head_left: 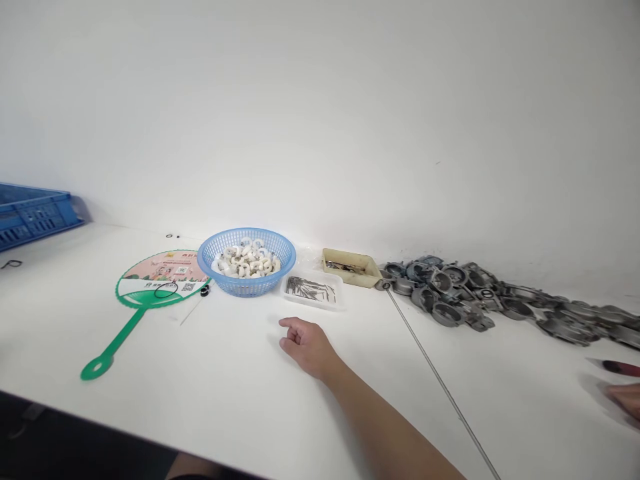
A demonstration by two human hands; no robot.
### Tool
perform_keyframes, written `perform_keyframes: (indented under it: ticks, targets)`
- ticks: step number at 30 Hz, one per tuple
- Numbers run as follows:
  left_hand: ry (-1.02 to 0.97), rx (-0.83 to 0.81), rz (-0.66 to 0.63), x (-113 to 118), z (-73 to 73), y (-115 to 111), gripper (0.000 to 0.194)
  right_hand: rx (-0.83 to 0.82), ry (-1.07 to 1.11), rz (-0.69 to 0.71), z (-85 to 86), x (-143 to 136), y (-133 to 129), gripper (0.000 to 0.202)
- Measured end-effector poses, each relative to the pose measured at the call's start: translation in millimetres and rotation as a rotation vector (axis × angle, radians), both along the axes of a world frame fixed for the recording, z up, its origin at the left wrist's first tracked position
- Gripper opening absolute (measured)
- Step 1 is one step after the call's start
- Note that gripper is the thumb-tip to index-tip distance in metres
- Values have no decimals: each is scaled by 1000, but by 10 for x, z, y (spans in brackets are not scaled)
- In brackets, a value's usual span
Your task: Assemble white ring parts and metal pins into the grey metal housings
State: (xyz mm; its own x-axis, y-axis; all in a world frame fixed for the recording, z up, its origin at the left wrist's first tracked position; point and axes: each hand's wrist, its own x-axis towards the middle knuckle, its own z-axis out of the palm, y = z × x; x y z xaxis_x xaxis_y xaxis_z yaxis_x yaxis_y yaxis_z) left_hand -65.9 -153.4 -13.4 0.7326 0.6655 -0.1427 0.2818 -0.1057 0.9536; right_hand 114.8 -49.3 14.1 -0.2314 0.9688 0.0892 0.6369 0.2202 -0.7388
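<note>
My right hand (306,345) reaches in from the lower right and hovers over or rests on the white table (240,400). Its index finger and thumb are apart, the other fingers are curled, and nothing shows between them. Just beyond it stands a clear tray (333,305) of thin dark metal pins. A blue basket (247,288) of white curved pieces is further left. Behind the tray sits a yellowish box (370,281) with small parts. My left hand is out of view.
A green-handled fan (123,333) lies left, with small black rings near it. A blue crate (40,217) stands far left. Grey metal castings (447,313) are heaped right. A thin rod (435,370) crosses the table. Another person's blurred hand (627,399) is beside a red-handled tool (620,367).
</note>
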Motion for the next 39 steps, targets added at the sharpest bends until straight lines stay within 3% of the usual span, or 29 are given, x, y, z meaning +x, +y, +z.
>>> perform_keyframes:
  ticks: [2,4,7,11,14,16,22,27,30,33,35,37,39]
  targets:
    - [-11,87,72,-43,301,4,32,14,1,3,-18,3,12,32]
    - [-14,211,186,-19,558,171,30,35,3,12,-22,4,20,33]
    - [36,527,375,138,710,655,14,71,5,45,3,0,17,24]
    - [34,510,508,391,460,1195,11,75,-26,9,44,-10,1,9]
    - [0,473,544,488,227,1307,11,69,-22,-11,42,-11,5,9]
    - [-42,437,545,496,147,1318,11,57,5,-12,29,-10,16,9]
    - [-154,319,477,455,68,1439,10,32,9,-21,2,-12,55,10]
    - [-78,410,526,450,84,1373,12,27,75,7,-1,-2,74,17]
    - [0,680,574,270,323,1271,11,11,73,16,-15,15,89,21]
    - [52,961,738,-58,764,1414,20,-34,81,-10,-39,32,99,31]
    - [223,946,809,-263,1073,1703,29,-49,88,-7,-49,41,98,33]
    - [479,816,660,-400,1292,2068,36,-50,96,0,-52,48,96,33]
    - [566,744,562,-471,1377,2392,32,-52,118,3,-52,57,100,32]
